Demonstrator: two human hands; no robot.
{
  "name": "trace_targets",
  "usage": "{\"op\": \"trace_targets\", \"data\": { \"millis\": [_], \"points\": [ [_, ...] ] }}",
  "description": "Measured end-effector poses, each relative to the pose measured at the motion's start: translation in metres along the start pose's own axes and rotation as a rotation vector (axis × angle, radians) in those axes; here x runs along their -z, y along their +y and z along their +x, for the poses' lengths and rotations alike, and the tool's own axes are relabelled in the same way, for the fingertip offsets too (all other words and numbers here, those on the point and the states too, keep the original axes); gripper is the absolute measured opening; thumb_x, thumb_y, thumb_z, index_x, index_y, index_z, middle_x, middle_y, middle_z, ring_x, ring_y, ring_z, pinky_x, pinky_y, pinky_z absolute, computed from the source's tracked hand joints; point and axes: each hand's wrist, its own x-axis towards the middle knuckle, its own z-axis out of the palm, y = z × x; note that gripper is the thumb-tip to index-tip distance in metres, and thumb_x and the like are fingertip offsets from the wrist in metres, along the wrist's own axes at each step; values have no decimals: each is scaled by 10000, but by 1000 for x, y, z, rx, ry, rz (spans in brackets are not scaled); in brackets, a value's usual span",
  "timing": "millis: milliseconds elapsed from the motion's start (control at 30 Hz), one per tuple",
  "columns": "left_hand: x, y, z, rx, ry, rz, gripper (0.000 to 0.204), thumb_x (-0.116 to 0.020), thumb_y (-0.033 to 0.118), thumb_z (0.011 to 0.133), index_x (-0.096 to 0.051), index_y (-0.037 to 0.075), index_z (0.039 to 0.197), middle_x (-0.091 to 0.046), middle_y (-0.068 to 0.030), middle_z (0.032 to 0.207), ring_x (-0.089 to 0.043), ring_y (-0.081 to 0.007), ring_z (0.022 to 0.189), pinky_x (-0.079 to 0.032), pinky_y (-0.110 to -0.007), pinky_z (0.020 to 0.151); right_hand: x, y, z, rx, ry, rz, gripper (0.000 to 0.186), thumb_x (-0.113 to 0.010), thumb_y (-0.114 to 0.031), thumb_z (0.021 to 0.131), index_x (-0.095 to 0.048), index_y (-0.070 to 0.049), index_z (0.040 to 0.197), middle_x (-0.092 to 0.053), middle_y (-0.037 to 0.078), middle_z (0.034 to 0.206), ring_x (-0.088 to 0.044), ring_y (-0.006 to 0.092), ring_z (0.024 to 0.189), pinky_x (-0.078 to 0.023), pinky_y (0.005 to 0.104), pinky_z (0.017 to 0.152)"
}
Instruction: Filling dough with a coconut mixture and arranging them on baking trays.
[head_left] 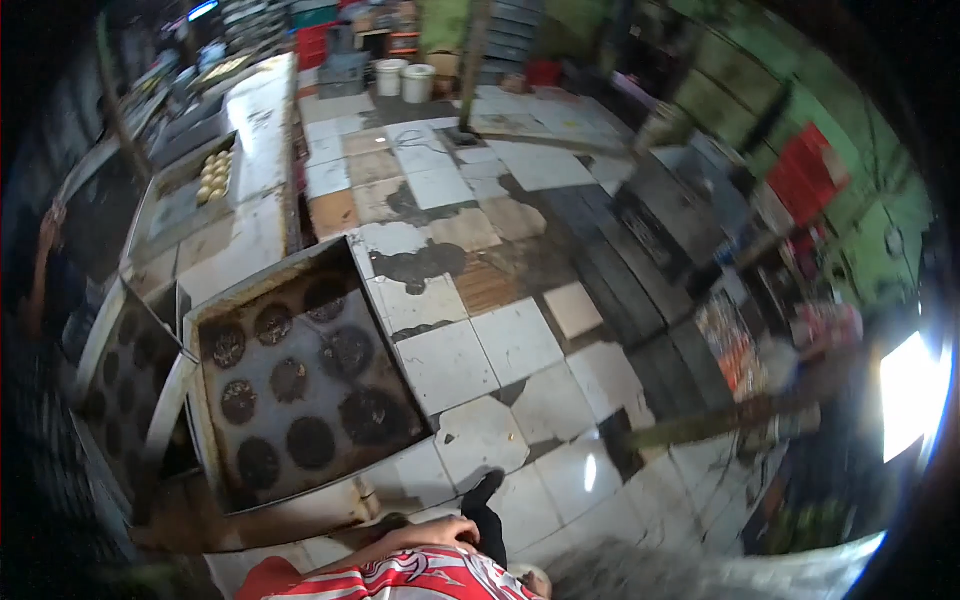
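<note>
Red-and-white shirt (430, 574) at the lower edge. Of the hands, the left (460, 531) lies close against it, fingers loosely curled — grip on anything cannot be told; the right cannot be made out. Ahead to the left, tray (262, 356): square, metal, stained, nine blackened discs. Floor (445, 365): glossy white tiles, broken, dark-patched. Beyond — long pale surface (262, 115), smooth; wall (872, 190) green, grimy.
</note>
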Motion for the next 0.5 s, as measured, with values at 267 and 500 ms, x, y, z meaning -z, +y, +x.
{"op": "trace_targets", "data": {
  "millis": [267,500],
  "points": [
    [75,17,179,-333,434,99,524,-457,544,846,-659,78,718,-591,-154,741,-543,-313,753,-390,-415,704,30,-434,231,227,27,-315,327,-506,-290,837,-461,-119,562,-494,54,543,-484,187,464,-393,341,403],
    [194,74,224,72,604,-40,403,-459,433,901,-669,91,943,-533,-51,1017,-456,-239,984,-336,-357,881,-353,-770,236,604,-239,-218,308,-453,-299,926,-506,3,961,-585,77,820,-564,176,663,-456,290,570]
  ]
}}
